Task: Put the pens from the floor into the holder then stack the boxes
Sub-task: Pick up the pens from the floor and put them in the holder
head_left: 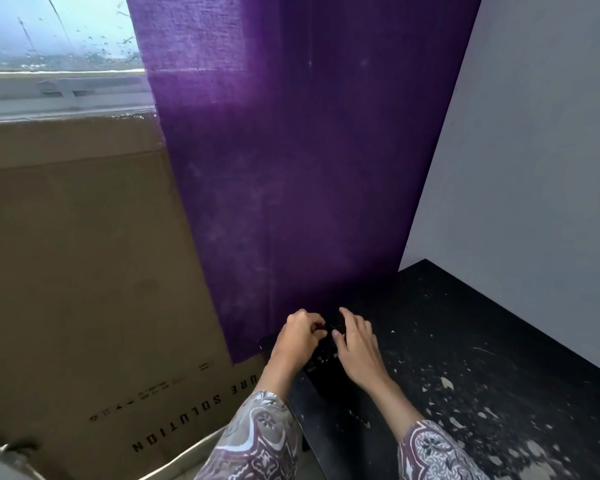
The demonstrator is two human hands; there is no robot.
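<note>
Patterned sleeves (257, 441) nearest camera. Both hands met over dark box (321, 370) at bench's (465, 341) far-left corner, against purple curtain (284, 168). Left hand (297, 336) fingers curled, pinching something small and dark, possibly pen; too blurred to confirm. Right hand (355, 344) fingers relaxed, spread, resting on box. Box looked rigid, light, smooth; best gripped by opposite side edges. Large cardboard carton (84, 271) stood left.

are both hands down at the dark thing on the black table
Yes: the left hand and the right hand both sit on the dark object at the black table's near-left edge.
</note>
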